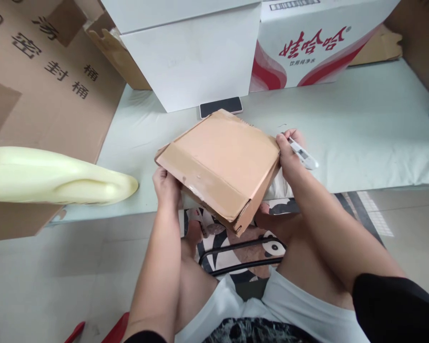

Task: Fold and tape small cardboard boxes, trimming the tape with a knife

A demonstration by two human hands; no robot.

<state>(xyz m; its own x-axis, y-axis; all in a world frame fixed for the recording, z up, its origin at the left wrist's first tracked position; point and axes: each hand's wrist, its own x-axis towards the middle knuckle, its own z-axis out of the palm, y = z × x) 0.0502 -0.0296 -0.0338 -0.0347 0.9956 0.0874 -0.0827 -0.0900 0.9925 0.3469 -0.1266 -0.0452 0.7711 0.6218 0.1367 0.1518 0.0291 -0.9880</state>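
A flat brown cardboard box point(229, 157) is tilted in front of me, over the edge of the cloth-covered surface. A strip of tape point(200, 181) runs along its near side, and its near corner points down toward my legs. My left hand point(167, 186) is closed on the box's left corner, its fingers partly under the edge. At the right corner, my right hand point(289, 150) grips the box. That same hand also holds a white utility knife point(303, 155), whose handle sticks out to the right; its blade is not visible.
A phone point(220, 106) lies behind the box on the pale green cloth point(361, 128). White cartons point(196, 62) stand along the back. On the left are a large cardboard carton point(50, 109) and a pale yellow curved object point(64, 176). A patterned mat point(229, 238) lies below.
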